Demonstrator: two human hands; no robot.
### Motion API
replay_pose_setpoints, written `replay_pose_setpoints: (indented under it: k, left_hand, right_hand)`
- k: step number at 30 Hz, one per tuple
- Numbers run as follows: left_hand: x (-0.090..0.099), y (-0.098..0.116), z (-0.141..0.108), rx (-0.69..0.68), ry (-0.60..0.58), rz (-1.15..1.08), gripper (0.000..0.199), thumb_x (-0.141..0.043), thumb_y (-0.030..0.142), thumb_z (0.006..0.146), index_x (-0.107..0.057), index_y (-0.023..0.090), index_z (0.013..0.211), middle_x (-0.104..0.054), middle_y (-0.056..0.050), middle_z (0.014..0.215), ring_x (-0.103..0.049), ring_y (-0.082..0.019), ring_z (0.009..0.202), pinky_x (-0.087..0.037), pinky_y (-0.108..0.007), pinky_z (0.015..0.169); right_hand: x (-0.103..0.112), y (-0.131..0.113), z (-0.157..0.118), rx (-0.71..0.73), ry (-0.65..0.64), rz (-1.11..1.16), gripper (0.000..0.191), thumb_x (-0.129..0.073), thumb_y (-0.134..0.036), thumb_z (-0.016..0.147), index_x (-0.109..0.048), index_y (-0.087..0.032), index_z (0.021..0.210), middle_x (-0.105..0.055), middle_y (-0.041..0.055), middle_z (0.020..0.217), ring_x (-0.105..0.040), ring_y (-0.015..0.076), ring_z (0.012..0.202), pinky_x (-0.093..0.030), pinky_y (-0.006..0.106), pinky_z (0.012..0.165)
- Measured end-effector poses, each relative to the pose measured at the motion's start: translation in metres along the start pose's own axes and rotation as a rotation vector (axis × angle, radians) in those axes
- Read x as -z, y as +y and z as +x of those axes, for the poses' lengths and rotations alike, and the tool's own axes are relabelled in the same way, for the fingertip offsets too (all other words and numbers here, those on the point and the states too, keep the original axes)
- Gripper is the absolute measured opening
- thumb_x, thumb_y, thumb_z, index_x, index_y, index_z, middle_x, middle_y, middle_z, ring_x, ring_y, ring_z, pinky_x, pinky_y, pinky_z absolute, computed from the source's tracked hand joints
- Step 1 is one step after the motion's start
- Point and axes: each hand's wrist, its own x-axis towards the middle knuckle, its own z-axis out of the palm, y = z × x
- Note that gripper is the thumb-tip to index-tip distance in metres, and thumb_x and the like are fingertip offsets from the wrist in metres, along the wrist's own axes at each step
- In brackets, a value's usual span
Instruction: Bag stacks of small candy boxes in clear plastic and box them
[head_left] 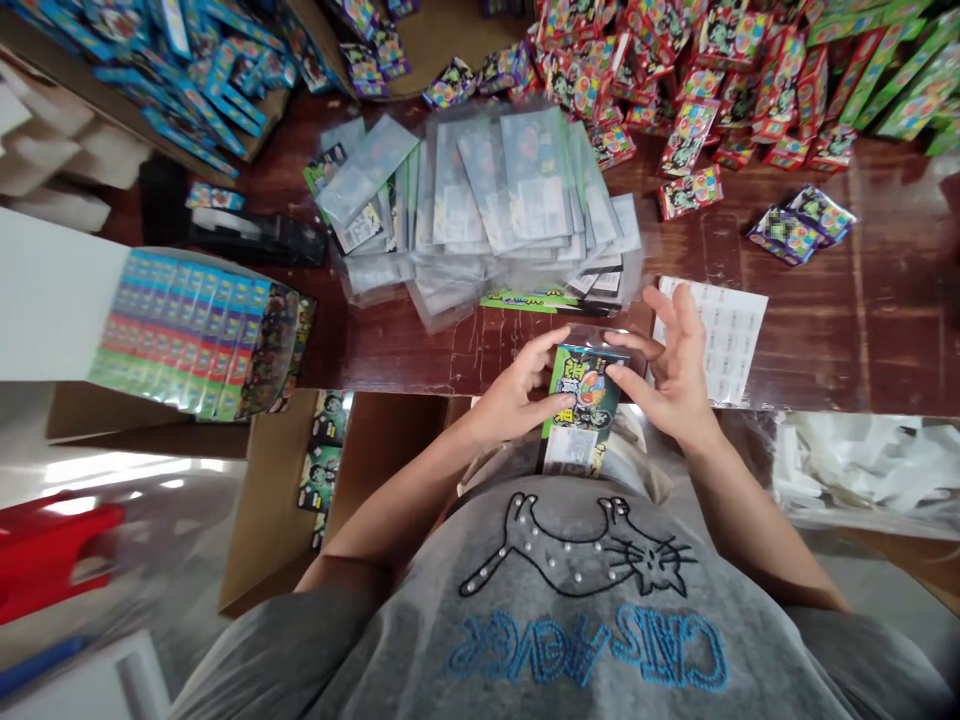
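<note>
Just above the near edge of the dark red-brown wooden table [825, 330], we hold a small green-and-black printed card pack in a clear plastic sleeve [583, 410], upright and close to our body. Our left hand [517, 395] pinches its left edge between thumb and fingers, while our right hand [675, 375] has the thumb and one or two fingertips on the top right corner — the other fingers spread wide and free. Both hands are therefore closed on the pack, one to each side.

We judge it light and fairly stiff, since it stands without sagging, though the glossy sleeve looks slippery; the edges and corners seem the safest hold, as a grip on the flat faces could slide.

Beyond it lies a loose heap of clear plastic sleeves [487, 210], well apart from our hands, and a white printed label sheet [731, 335] sits just beside our right hand. Red boxes [697, 110] crowd the far side — blue ones [202, 80] fill a carton to the left.
</note>
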Motion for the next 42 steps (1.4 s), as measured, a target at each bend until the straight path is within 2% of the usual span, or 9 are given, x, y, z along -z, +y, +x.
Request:
replay_pose_setpoints:
  k: [5,9,15,20,24,27,31,37,42]
  left_hand:
    - [0.005,-0.005,-0.004,-0.004,0.035,0.003,0.069,-0.085,0.040,0.093,-0.052,0.032,0.152,-0.065,-0.012,0.148,-0.074,-0.023,0.120,-0.063,-0.039,0.101]
    - [0.013,0.003,0.000,0.045,0.142,0.027,0.043,-0.079,0.047,0.099,-0.065,0.026,0.134,-0.076,-0.006,0.118,-0.075,-0.018,0.104,-0.062,-0.033,0.093]
    - [0.019,0.009,0.014,0.009,0.214,0.081,0.028,-0.075,0.052,0.102,-0.080,0.026,0.111,-0.068,-0.010,0.151,-0.063,-0.025,0.143,-0.051,-0.047,0.119]
    - [0.019,0.010,0.017,0.058,0.198,-0.006,0.025,-0.078,0.052,0.099,-0.082,0.029,0.109,-0.072,-0.008,0.148,-0.066,-0.025,0.141,-0.054,-0.049,0.117]
    - [0.017,0.013,0.015,0.066,0.186,-0.028,0.025,-0.080,0.051,0.098,-0.081,0.028,0.105,-0.072,-0.008,0.149,-0.071,-0.025,0.134,-0.058,-0.047,0.112]
    - [0.013,0.012,0.016,0.053,0.225,-0.029,0.025,-0.079,0.048,0.099,-0.075,0.024,0.106,-0.079,-0.008,0.130,-0.077,-0.022,0.119,-0.060,-0.042,0.106]
    - [0.010,0.012,0.019,0.016,0.285,-0.064,0.042,-0.083,0.047,0.094,-0.066,0.025,0.125,-0.083,-0.004,0.110,-0.079,-0.017,0.103,-0.063,-0.035,0.094]
    - [0.011,0.033,0.018,0.070,0.206,0.146,0.023,-0.080,0.043,0.096,-0.080,0.021,0.103,-0.084,-0.008,0.119,-0.078,-0.020,0.113,-0.062,-0.038,0.104]
    - [0.011,0.047,0.026,0.190,0.219,0.175,0.016,-0.084,0.031,0.086,-0.083,0.019,0.097,-0.085,-0.006,0.101,-0.078,-0.016,0.089,-0.062,-0.030,0.084]
  right_hand:
    - [-0.003,0.010,0.007,0.001,-0.118,0.024,0.103,-0.079,-0.055,0.095,-0.014,-0.050,0.175,-0.031,0.0081,0.181,-0.075,0.0279,0.125,-0.063,0.058,0.112]
    - [-0.009,0.002,0.005,0.100,0.096,-0.052,0.087,-0.078,-0.046,0.096,-0.029,-0.049,0.169,-0.044,0.0067,0.169,-0.077,0.0235,0.110,-0.062,0.056,0.113]
    - [-0.025,-0.009,-0.012,0.049,0.085,-0.011,0.082,-0.073,-0.037,0.100,-0.029,-0.049,0.169,-0.050,0.0054,0.162,-0.074,0.0143,0.084,-0.061,0.054,0.116]
    - [-0.023,-0.005,-0.011,0.056,0.181,-0.062,0.091,-0.078,-0.042,0.096,-0.026,-0.049,0.171,-0.038,0.0058,0.175,-0.074,0.0205,0.102,-0.067,0.052,0.106]
    - [-0.017,-0.005,-0.009,-0.015,0.080,-0.028,0.095,-0.075,-0.046,0.098,-0.019,-0.050,0.174,-0.036,0.0056,0.178,-0.075,0.0200,0.101,-0.069,0.049,0.100]
    - [-0.012,-0.006,-0.008,-0.057,0.031,-0.024,0.095,-0.074,-0.049,0.099,-0.016,-0.052,0.174,-0.034,0.0033,0.180,-0.076,0.0199,0.102,-0.068,0.050,0.103]
    - [-0.007,-0.008,-0.008,-0.035,0.062,-0.032,0.097,-0.075,-0.048,0.099,-0.014,-0.056,0.174,-0.020,-0.0007,0.186,-0.072,0.0250,0.127,-0.068,0.050,0.106]
    - [-0.003,-0.019,-0.006,-0.052,-0.018,0.029,0.108,-0.082,-0.047,0.095,-0.008,-0.056,0.174,-0.060,0.0031,0.155,-0.080,0.0198,0.100,-0.072,0.043,0.096]
    - [-0.002,-0.026,0.004,-0.124,0.012,0.017,0.105,-0.085,-0.043,0.093,-0.018,-0.055,0.173,-0.063,0.0025,0.144,-0.078,0.0166,0.091,-0.073,0.036,0.085]
